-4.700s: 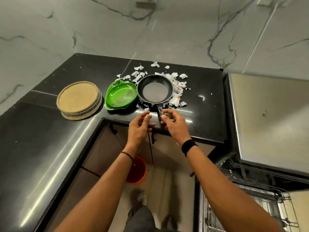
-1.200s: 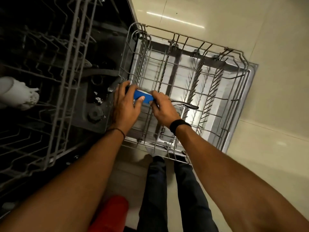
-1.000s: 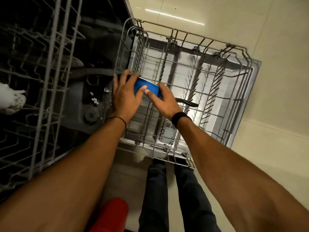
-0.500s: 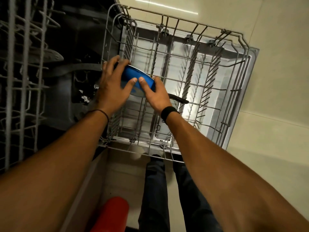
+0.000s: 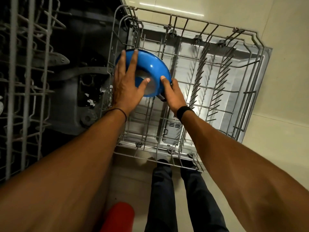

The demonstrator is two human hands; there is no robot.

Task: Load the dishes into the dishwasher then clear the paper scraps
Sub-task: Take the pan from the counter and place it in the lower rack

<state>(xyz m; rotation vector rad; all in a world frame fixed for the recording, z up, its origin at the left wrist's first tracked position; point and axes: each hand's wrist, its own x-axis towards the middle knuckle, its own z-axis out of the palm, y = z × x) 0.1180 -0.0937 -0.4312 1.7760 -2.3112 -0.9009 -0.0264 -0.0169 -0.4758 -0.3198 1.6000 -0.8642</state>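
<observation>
Palm and straight fingers of my left hand point(image 5: 124, 84) press flat on the blue pan point(image 5: 155, 67); my right hand point(image 5: 173, 94) pinches its rim near the handle. The pan leans in the far-left corner of the lower rack point(image 5: 217, 91). If I release before the tines catch it, it may topple.
</observation>
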